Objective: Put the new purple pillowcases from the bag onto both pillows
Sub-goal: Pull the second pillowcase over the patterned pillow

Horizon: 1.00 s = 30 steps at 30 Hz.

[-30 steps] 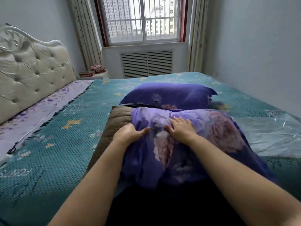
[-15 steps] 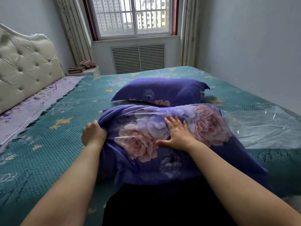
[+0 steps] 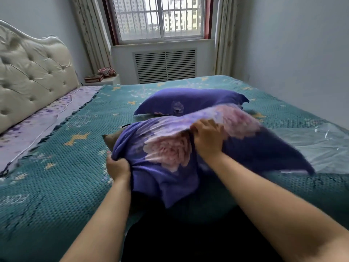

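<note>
Daylight came through the barred window [image 3: 159,17] at the far end, over a slatted radiator cover [image 3: 165,66], and a teal bedspread [image 3: 56,167] covered the bed. On the left stood the cream tufted headboard [image 3: 32,72], with a lilac sheet [image 3: 37,127] showing along its foot. A small nightstand [image 3: 103,79] in the far left corner carried some items too small to make out.

Centre of the bed, and the near pillow [image 3: 111,138] was up off the spread, only a brown corner of it showing at the left. The pillowcase [image 3: 166,154], purple with big pink flowers, was drawn over nearly all of it, blurred along its far edge. The left hand [image 3: 118,166] was curled tight round a bunched fold at the near left end of the case. The right hand [image 3: 207,138] was clamped on the top of the case, fingers curled into the cloth near the middle. Loose fabric hung down toward the person at the near side.

Just behind lay the second pillow [image 3: 188,102], fully in its purple case, flat on the spread. To the right, clear plastic [image 3: 321,146] lay crinkled on the bed; whether that was the bag, I could not tell.
</note>
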Motion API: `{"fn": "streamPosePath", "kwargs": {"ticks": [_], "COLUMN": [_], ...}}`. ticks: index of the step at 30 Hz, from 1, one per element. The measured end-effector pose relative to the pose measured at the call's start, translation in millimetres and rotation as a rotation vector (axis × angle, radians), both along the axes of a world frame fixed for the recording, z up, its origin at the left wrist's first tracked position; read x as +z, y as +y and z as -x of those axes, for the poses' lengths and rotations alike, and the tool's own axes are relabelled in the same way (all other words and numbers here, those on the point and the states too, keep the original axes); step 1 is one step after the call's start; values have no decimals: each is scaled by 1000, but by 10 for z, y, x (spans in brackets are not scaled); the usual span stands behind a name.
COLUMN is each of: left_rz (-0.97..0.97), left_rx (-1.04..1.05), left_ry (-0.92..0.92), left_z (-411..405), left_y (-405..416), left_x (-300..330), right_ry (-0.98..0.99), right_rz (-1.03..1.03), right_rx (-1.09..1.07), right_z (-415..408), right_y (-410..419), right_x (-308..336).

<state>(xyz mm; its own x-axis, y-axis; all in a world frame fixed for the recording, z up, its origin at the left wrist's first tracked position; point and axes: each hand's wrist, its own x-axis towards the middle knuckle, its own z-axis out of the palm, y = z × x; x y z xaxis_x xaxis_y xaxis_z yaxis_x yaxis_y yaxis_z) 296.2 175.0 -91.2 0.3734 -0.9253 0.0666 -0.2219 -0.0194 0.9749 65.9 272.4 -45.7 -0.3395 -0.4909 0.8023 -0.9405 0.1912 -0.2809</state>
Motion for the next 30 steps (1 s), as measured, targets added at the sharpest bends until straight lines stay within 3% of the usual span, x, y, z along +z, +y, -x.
{"fn": "streamPosePath", "kwargs": {"ticks": [2,5,8,10,12,15,17,20,22,26,30], "left_rz": [-9,-119,-493,-585,-530,-352,-266,-347,-430,-232,-324], "left_rx": [124,137,-274,-499,-651,-605,-624,-759,-736,-623,-608], "left_ry": [213,508,986,971,818,564,595,778,875,1015,1032], "left_z": [189,670,1009,996,897,694,549,360,304,261,235], "left_y": [98,371,707,749,635,421,295,122,128,328,454], "left_x": [3,-53,-210,-269,-266,-219,-149,43,178,323,179], "right_ry": [9,-66,-262,-275,-213,-170,-128,11,25,-153,132], "right_rz": [50,-196,-555,-763,-890,-985,-1027,-976,-864,-352,-274], "right_rx": [-26,-76,129,262,294,340,358,258,178,123,126], "right_z": [24,182,309,271,221,151,35,-128,-192,-225,-420], "right_y": [-183,-440,-597,-559,-374,9,232,369,389,330,239], "right_x": [357,642,587,356,69,-266,-368,-512,-634,-770,-851]}}
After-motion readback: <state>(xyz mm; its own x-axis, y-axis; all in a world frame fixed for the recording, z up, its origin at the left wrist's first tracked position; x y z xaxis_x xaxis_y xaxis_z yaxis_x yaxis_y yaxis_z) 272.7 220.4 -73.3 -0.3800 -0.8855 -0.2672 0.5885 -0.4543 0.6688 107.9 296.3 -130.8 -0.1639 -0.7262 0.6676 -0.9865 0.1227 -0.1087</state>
